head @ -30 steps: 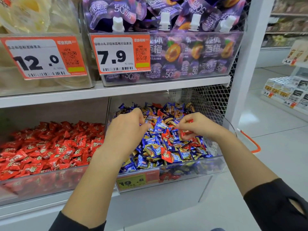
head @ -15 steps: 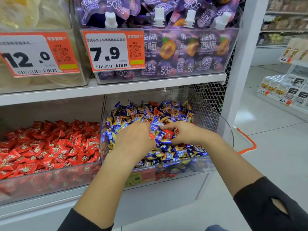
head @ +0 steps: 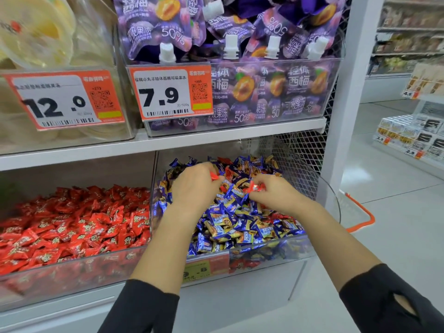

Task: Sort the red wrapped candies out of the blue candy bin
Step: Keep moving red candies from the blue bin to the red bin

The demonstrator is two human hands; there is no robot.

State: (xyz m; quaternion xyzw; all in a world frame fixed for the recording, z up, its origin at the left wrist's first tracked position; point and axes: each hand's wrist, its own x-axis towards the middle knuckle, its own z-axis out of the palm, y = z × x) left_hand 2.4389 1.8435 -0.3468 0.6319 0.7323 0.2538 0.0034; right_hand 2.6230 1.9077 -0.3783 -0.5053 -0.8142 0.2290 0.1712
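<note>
A clear bin [head: 269, 254] on the lower shelf is heaped with blue wrapped candies [head: 230, 224], with a few red ones mixed in. Over the heap, my left hand [head: 192, 188] pinches a red candy [head: 214, 176] at its fingertips. My right hand [head: 274, 195] pinches another red candy [head: 255, 187] just right of it. More red wrappers [head: 245, 262] show through the bin's front wall near the bottom.
Left of the blue bin stands a bin full of red candies [head: 72, 227]. The shelf above holds purple jelly pouches [head: 252, 92] and yellow packs [head: 36, 32] behind price tags [head: 168, 92]. An orange basket handle [head: 360, 217] and a white upright [head: 346, 92] are at the right.
Both hands have moved further back over the blue heap. Each now shows a red candy at its fingertips; the left hand showed none a second ago.
</note>
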